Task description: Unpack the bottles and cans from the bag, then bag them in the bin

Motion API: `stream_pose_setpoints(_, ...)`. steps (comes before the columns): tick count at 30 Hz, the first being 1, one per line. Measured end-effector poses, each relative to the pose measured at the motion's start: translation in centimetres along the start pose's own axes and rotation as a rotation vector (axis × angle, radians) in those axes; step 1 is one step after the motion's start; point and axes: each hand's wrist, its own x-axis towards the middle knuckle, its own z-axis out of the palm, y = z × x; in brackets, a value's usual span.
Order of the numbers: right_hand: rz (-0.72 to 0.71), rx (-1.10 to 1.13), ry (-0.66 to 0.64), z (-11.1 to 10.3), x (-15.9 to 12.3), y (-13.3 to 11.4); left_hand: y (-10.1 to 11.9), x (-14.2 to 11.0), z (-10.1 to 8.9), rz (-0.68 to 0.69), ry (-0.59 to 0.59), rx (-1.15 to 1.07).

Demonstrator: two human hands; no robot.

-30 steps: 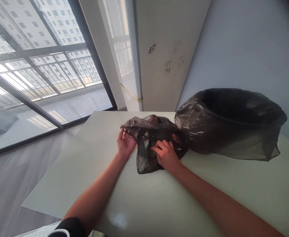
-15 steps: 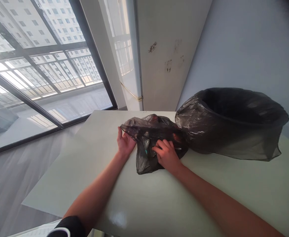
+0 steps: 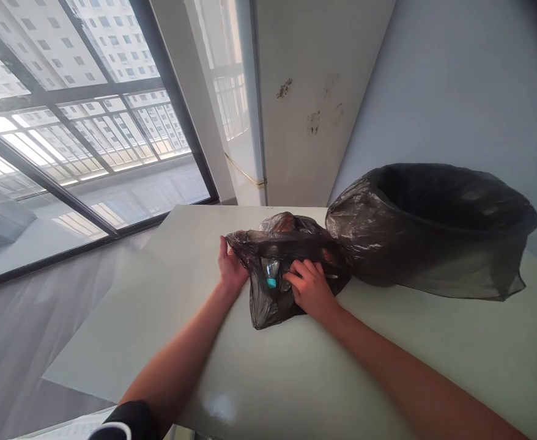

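Observation:
A thin black garbage bag (image 3: 268, 308) lies on the white table with rubbish in it. At its left edge my left hand (image 3: 232, 266) grips the plastic near the mouth, thumb up. My right hand (image 3: 312, 284) rests on the bag's near right side with fingers curled on the plastic; what lies under the fingertips is hidden. Between the hands, in the bag's opening, shows a clear plastic bottle (image 3: 272, 269) with a turquoise cap. Something reddish shows dimly through the plastic beyond.
A trash bin lined with a black bag (image 3: 369, 244) stands at the right on the table (image 3: 250, 373), touching the filled bag. Behind rises a white cabinet-like panel (image 3: 305, 153) with stains. A glass sliding door (image 3: 89, 140) is at the left. A white rim (image 3: 117, 428) shows bottom left.
The bag's mouth has opened wider toward me, and the bottle with its turquoise cap shows more clearly. My left hand has shifted slightly; my right hand stays nearly in place.

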Motion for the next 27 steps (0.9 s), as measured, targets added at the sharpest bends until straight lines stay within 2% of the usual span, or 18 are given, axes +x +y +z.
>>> stream_pose_setpoints(10, -0.005, 0.005, -0.008, 0.15, 0.02, 0.11, 0.04, 0.15, -0.24, -0.015, 0.025, 0.003)
stream_pose_setpoints(27, -0.009, -0.018, -0.019, 0.1, 0.0, 0.08, 0.09, 0.32, -0.55, -0.019, -0.015, -0.005)
